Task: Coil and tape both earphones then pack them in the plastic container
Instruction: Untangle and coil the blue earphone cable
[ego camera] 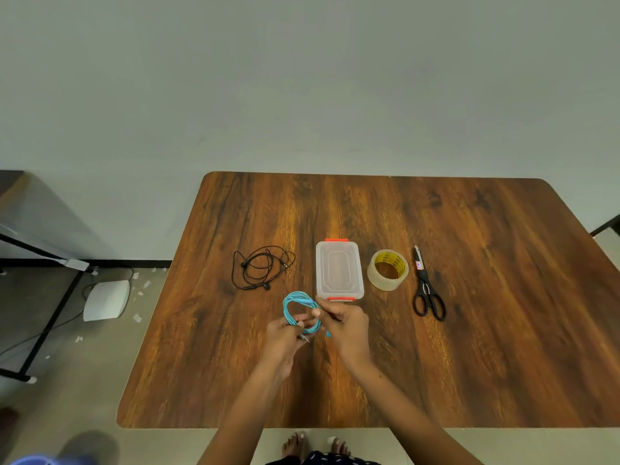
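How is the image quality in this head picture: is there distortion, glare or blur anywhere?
Head view: the wide lens bends the table edges outward; light is soft and even, with faint shadows only; mild glare sits on the plastic container lid and tape roll; the blue earphone coil, held by the left hand and right hand, looks slightly soft; the bottom-left corner is blurred.

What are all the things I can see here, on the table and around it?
blue earphones: one, light blue, coiled, held above the table's near middle
black earphones: one, black, loose on the table, left of the container
plastic container: one, clear with orange clips, lid on, mid-table
tape roll: one, clear, right of the container
scissors: one, black, right of the tape
table: one, brown wood
white device: one, on the floor, left
left hand: grips the blue coil
right hand: pinches the blue coil
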`<action>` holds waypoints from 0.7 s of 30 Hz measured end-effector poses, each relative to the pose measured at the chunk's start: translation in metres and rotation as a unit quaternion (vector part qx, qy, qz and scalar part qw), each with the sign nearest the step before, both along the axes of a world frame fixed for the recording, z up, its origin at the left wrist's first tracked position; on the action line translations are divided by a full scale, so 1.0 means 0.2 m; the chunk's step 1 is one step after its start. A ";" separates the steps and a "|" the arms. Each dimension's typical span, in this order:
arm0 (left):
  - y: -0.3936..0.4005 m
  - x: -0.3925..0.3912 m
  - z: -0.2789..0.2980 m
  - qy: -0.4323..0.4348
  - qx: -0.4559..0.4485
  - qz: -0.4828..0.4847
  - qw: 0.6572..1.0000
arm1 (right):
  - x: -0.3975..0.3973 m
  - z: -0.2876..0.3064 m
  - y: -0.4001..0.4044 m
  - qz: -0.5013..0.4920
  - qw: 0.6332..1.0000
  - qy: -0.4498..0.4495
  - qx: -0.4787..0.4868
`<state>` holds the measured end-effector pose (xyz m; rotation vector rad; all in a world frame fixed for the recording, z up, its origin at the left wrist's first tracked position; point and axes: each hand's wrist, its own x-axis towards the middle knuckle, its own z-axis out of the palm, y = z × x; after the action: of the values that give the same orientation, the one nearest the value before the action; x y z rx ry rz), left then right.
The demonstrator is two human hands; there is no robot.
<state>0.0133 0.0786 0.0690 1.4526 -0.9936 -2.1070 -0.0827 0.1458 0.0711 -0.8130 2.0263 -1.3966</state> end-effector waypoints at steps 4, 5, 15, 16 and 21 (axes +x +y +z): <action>0.01 -0.01 0.02 0.052 0.038 -0.011 0.998 | 0.01 0.01 0.01 0.046 0.997 0.065 0.010; 0.01 -0.01 0.03 0.066 0.045 -0.013 0.997 | 0.02 0.01 0.00 0.058 0.995 0.078 0.025; -0.02 0.02 0.07 0.129 0.159 0.011 0.979 | 0.05 0.00 -0.01 0.183 0.956 0.186 0.131; -0.02 0.02 0.07 0.131 0.167 0.013 0.977 | 0.05 0.01 -0.01 0.189 0.957 0.177 0.130; -0.03 0.03 0.08 0.157 0.214 0.004 0.964 | 0.06 0.01 -0.01 0.205 0.953 0.181 0.131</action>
<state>0.0186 0.0731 0.0846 1.2299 -0.4295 -2.5523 -0.0714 0.1439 0.0729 -1.3484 2.0829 -0.7705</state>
